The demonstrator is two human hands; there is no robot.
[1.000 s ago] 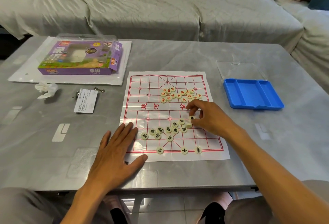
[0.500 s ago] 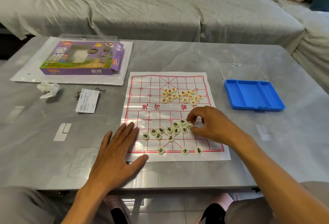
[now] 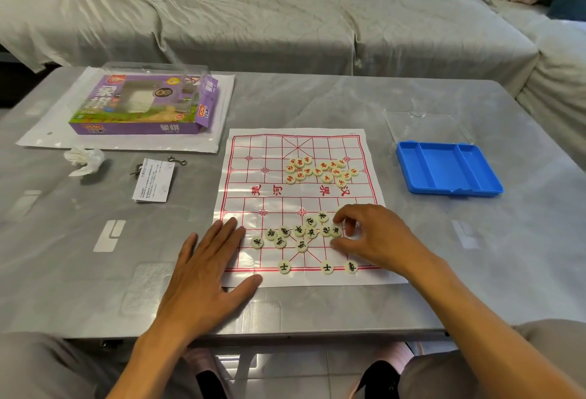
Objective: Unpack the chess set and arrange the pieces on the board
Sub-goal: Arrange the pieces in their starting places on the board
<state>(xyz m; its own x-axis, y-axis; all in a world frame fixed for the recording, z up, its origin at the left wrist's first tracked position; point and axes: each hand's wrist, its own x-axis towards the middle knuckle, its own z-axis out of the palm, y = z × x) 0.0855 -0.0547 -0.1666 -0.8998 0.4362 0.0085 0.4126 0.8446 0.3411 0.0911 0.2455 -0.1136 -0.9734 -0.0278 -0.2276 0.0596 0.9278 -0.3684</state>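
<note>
A white paper chess board (image 3: pixel 253 183) with red lines lies on the grey table. Round cream pieces with red characters (image 3: pixel 320 171) are bunched on its far half. Pieces with black characters (image 3: pixel 296 233) lie loosely in the near half, and three of them (image 3: pixel 326 268) stand on the nearest line. My left hand (image 3: pixel 206 268) lies flat, fingers straight, on the board's near left corner. My right hand (image 3: pixel 377 237) is curled over the right end of the black cluster, thumb and fingers closing round one black-lettered piece (image 3: pixel 335 231) that rests on the board.
An empty blue tray (image 3: pixel 447 168) lies right of the board, with a clear lid (image 3: pixel 425 127) behind it. At the back left a purple game box (image 3: pixel 142 106) rests on a white bag. A leaflet (image 3: pixel 153 181), a crumpled tissue (image 3: pixel 84 160) and small metal hooks lie nearer. A sofa stands behind.
My right hand has come nearer and lower over the black cluster, bringing a piece down to the board. My left hand has stayed on the board's corner.
</note>
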